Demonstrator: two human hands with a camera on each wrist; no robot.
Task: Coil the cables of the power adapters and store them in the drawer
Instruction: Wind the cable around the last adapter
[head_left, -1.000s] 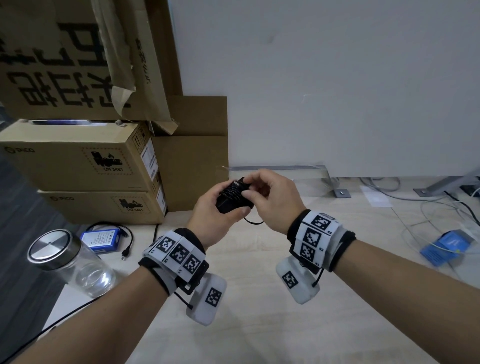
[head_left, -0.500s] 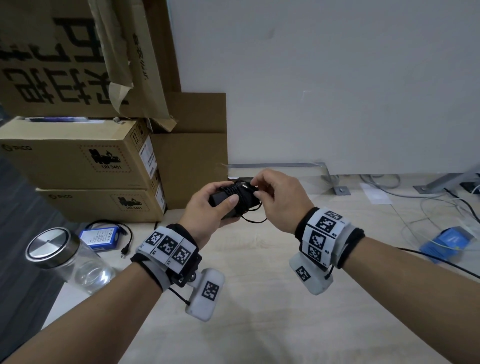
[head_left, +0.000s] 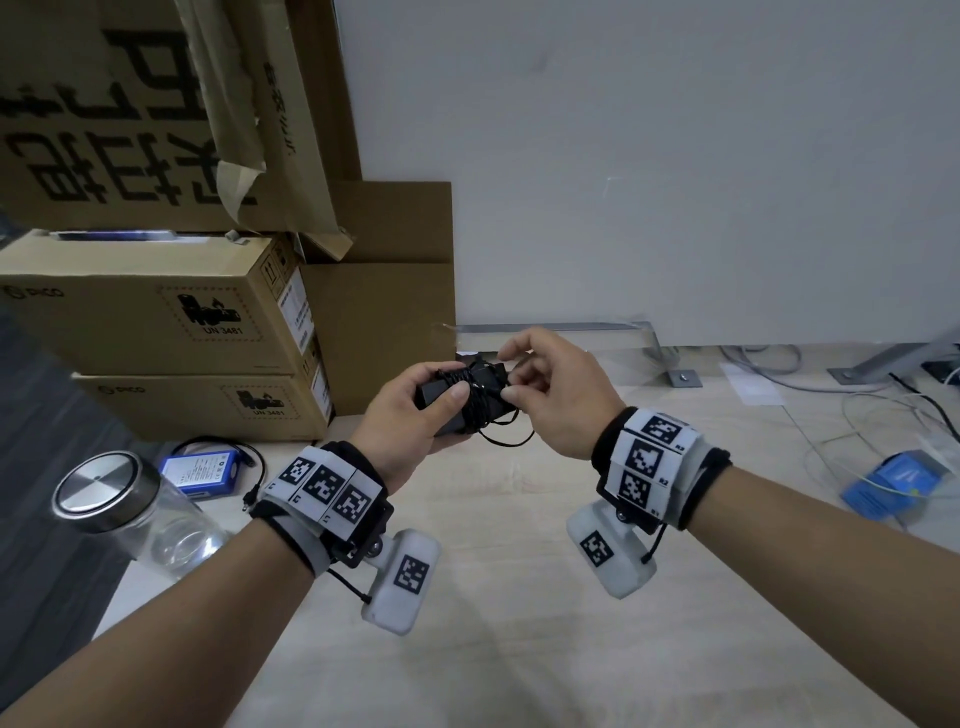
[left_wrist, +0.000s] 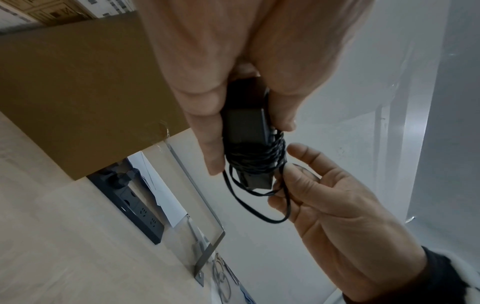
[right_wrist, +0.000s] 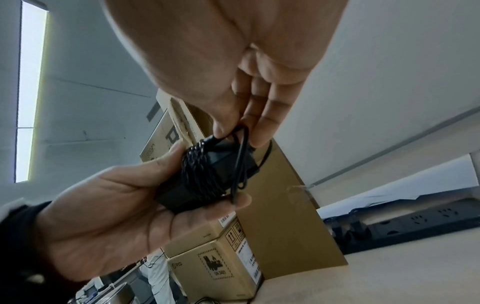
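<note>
A black power adapter (head_left: 485, 387) is held above the table, with several turns of its thin black cable (head_left: 475, 415) wound round its middle. My left hand (head_left: 415, 410) grips the adapter body, thumb on top. My right hand (head_left: 519, 382) pinches the loose end of the cable beside the adapter's right end, and a slack loop (head_left: 506, 441) hangs below. In the left wrist view the coil (left_wrist: 255, 158) sits just past my left fingertips (left_wrist: 215, 164). In the right wrist view my right fingertips (right_wrist: 259, 135) hold the cable over the adapter (right_wrist: 221, 162). No drawer is in view.
Stacked cardboard boxes (head_left: 156, 322) stand at the left against the wall. A glass jar with a metal lid (head_left: 104, 493) and a blue battery pack (head_left: 200, 467) lie on the light wood table (head_left: 493, 623). Loose cables (head_left: 857, 415), a blue item (head_left: 883, 480) and a black power strip (right_wrist: 415, 222) are also on it.
My right hand has come off the top of the adapter and moved to its right end, carrying the cable round. More of the coil shows and the left thumb now lies on top.
</note>
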